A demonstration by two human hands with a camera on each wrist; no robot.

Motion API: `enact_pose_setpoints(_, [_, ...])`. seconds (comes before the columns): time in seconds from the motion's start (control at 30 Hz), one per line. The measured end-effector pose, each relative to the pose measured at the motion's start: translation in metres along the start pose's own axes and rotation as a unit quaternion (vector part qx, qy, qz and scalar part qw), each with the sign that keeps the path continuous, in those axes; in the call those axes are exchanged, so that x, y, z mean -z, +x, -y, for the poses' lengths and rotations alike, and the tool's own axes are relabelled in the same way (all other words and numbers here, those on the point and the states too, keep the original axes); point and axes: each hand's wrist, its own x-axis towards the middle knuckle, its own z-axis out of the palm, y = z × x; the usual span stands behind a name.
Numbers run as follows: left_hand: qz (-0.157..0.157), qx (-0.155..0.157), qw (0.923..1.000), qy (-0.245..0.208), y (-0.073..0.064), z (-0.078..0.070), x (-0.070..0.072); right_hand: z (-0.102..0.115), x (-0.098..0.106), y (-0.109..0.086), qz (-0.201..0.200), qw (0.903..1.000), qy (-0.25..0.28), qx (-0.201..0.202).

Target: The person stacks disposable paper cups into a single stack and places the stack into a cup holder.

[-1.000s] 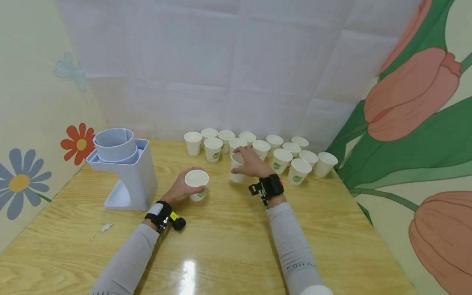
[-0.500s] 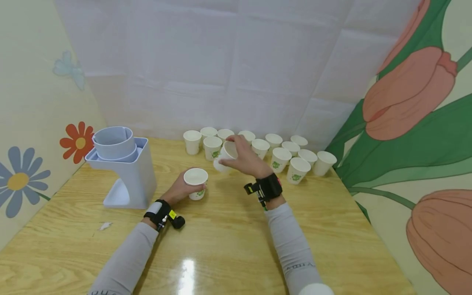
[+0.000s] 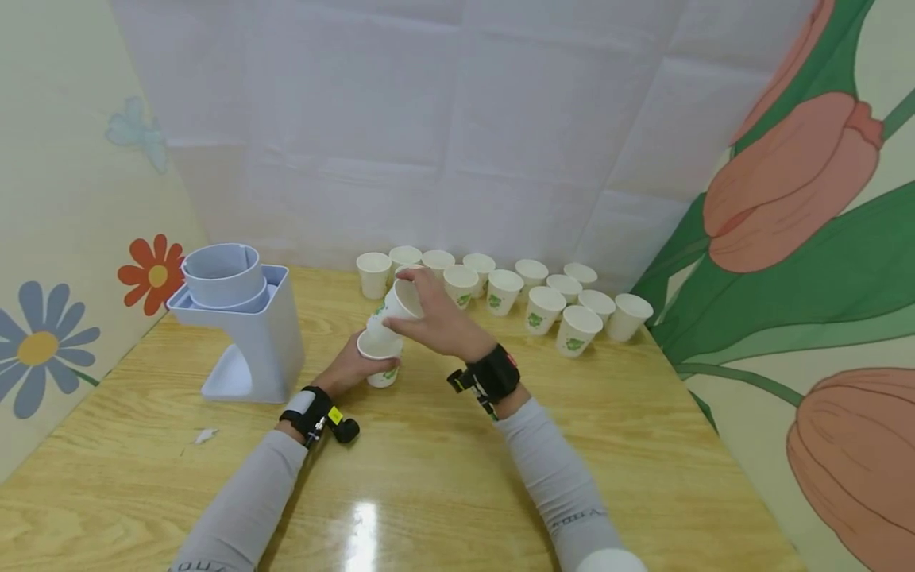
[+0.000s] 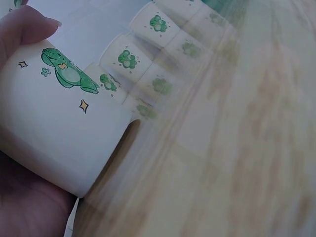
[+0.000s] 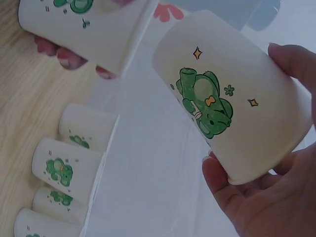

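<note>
My left hand (image 3: pixel 348 367) grips a white paper cup (image 4: pixel 59 113) with a green bear print, upright at the table's surface. Its thumb and fingers wrap the cup's side. My right hand (image 3: pixel 446 322) holds a second paper cup (image 5: pixel 232 98) near its rim, thumb on one side and fingers on the other. That cup tilts, with its base down toward the left. In the head view its base overlaps the mouth of the left hand's cup. In the right wrist view the held cup's base is beside the rim of the other cup (image 5: pixel 89 34).
Several paper cups (image 3: pixel 546 310) stand upright in loose rows at the back of the wooden table (image 3: pixel 443 477). A pale blue stand (image 3: pixel 275 349) with a round container (image 3: pixel 223 278) on top is at the left. A white scrap (image 3: pixel 205 436) lies before it.
My right hand has lifted its cup off the table, carried it left and tilted it over the left hand's cup. The left hand and its cup have stayed in place.
</note>
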Motion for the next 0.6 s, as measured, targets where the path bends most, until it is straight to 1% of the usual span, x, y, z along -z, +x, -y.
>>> enact_pose_setpoints(0.27, [-0.002,0.0,1.0,-0.002,-0.001,-0.003,0.0,0.004,-0.01,0.001,0.029,0.9991,-0.031,0.009])
enact_pose_setpoints(0.4, [0.003,-0.005,1.0,0.004,-0.001,-0.003,0.0,0.004,-0.013,0.002,0.041,0.9984,-0.033,0.02])
enact_pose_setpoints(0.6, [-0.002,-0.004,1.0,-0.001,-0.001,-0.002,0.0,0.006,-0.017,0.002,0.057,0.997,-0.041,0.032])
